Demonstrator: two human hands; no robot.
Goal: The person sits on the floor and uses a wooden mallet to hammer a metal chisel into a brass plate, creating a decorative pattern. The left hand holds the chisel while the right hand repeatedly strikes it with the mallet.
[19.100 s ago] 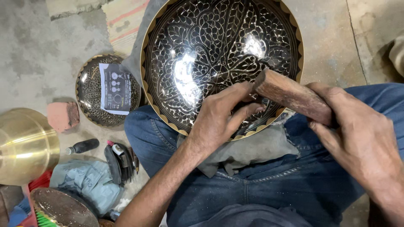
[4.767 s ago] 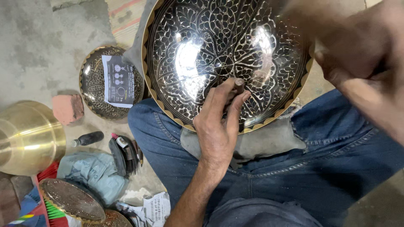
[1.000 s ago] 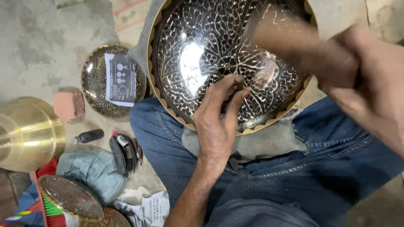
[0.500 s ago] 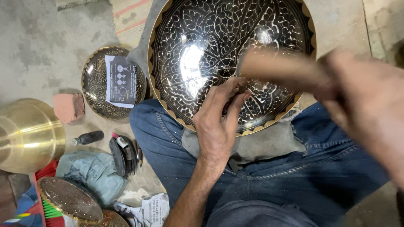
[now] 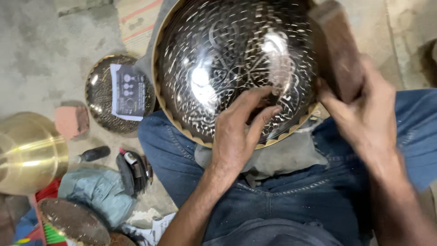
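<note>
A large round engraved metal plate [image 5: 218, 64], dark with a shiny pattern and a brass scalloped rim, rests tilted on my lap over a grey cloth [image 5: 282, 157]. My left hand [image 5: 239, 132] lies on its lower part, fingers pinched together on the surface; what they hold is hidden and blurred. My right hand [image 5: 364, 109] grips a brown wooden mallet [image 5: 337, 48], raised upright beside the plate's right edge. The picture is motion-blurred.
On the concrete floor at left: a smaller engraved plate [image 5: 102, 98] with a paper card on it, a reddish block [image 5: 70, 122], a brass bowl [image 5: 27, 152], a small dark bottle [image 5: 93, 154], black tools [image 5: 132, 166], a bluish cloth [image 5: 98, 193], another plate [image 5: 75, 222].
My right hand has lifted the mallet from lying across the plate near my left fingers to upright at the plate's right edge. The view shifted slightly; the left hand stays put.
</note>
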